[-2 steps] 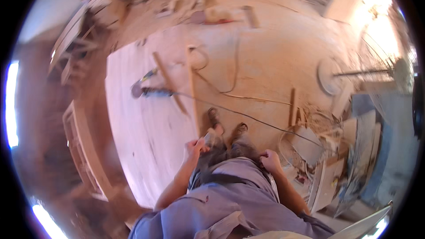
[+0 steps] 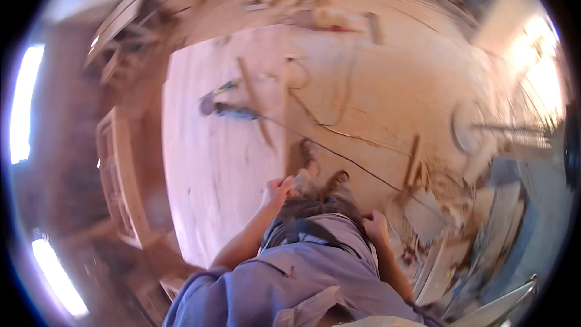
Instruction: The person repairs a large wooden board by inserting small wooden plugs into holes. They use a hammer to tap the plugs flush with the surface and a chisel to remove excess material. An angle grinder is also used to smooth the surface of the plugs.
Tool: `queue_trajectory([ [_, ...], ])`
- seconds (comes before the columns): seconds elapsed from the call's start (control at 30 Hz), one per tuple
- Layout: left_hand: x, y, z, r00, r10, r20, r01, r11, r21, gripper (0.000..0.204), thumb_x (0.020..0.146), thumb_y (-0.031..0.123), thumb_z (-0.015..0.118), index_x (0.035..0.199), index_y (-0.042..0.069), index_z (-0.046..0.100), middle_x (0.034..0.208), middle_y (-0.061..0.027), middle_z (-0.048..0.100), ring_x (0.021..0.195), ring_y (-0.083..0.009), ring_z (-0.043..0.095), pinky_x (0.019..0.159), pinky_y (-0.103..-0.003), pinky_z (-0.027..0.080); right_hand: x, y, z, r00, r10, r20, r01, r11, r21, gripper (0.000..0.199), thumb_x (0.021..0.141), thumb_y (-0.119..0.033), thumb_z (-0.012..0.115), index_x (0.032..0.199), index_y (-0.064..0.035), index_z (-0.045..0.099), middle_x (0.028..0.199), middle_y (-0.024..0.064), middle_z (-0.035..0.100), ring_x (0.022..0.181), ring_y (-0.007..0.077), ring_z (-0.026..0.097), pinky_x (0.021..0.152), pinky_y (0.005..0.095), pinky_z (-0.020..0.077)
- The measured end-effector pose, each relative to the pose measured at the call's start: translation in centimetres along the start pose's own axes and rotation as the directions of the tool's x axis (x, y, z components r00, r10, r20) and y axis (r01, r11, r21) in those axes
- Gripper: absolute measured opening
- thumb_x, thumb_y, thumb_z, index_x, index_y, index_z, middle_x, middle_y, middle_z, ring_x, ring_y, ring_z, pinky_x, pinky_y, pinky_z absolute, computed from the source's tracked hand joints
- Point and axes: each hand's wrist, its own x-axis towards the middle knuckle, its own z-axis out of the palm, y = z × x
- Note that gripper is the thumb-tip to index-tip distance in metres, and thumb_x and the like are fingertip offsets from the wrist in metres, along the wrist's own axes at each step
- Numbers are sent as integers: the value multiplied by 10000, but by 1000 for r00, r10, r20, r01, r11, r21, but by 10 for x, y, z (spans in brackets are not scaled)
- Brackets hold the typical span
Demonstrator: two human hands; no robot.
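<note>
My left hand (image 2: 279, 190) is closed in front of my left thigh, beside the edge of a large pale wooden panel (image 2: 212, 169). A small pale thing seems to be at its fingers, too blurred to name. By my right hip, my right hand (image 2: 375, 226) is curled against my dark trousers (image 2: 339, 200); whatever its fingers hold is hidden. On the panel rests a corded angle grinder (image 2: 236, 112) with a round disc, a blue body and a yellowish side handle. A narrow wooden strip (image 2: 255, 102) lies across the panel, right by the grinder.
The grinder's dark cord (image 2: 351, 160) runs across the dusty floor (image 2: 387, 79) past my feet. A wooden frame (image 2: 124, 178) stands left of the panel. Boards (image 2: 502, 224) and scrap wood crowd the right side, near a fan-like stand (image 2: 469, 127). More offcuts lie far back.
The view has swung, so the panel, grinder and floor sit further right in the picture. Both hands stay closed near my thighs, and the grinder keeps its place on the panel.
</note>
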Motion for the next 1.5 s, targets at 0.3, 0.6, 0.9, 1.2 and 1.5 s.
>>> queue_trajectory([
  [0.3,162,78,-48,926,259,-274,-308,939,-155,286,990,178,621,749,38,683,677,-15,664,654,-92,587,633,-267,481,90,-64,8,998,-15,61,29,972,-233,221,826,-125,690,980,18,757,862,195,754,813,298,740,772,397,576],
  [0.6,455,206,-186,607,393,-691,-243,920,309,221,935,216,668,870,18,742,719,-41,704,665,-172,663,620,-315,502,339,-309,84,893,-279,354,370,902,-222,141,953,-123,602,888,-1,630,762,154,674,743,251,690,681,408,522],
  [0.9,638,290,-250,328,679,-657,-242,733,636,342,847,103,744,1179,39,693,1215,-121,657,1141,-356,580,959,-424,496,556,-601,277,649,-704,286,723,455,-519,607,929,-250,640,1472,-33,477,1533,207,451,1424,390,416,1172,518,333],
  [1.2,682,283,-268,237,836,-495,-357,549,756,101,789,-54,722,829,36,741,1038,-53,686,961,-313,593,832,-387,512,567,-585,347,556,-772,309,655,178,-734,843,942,-383,648,1594,8,284,1671,309,138,1541,516,115,1211,678,117],
  [1.5,672,278,-274,281,869,-408,-383,491,782,259,761,-113,676,968,34,730,1023,-66,650,963,-326,583,815,-411,510,567,-584,352,571,-746,344,613,108,-783,862,935,-413,605,1588,41,270,1656,359,111,1526,564,89,1205,698,93],
])
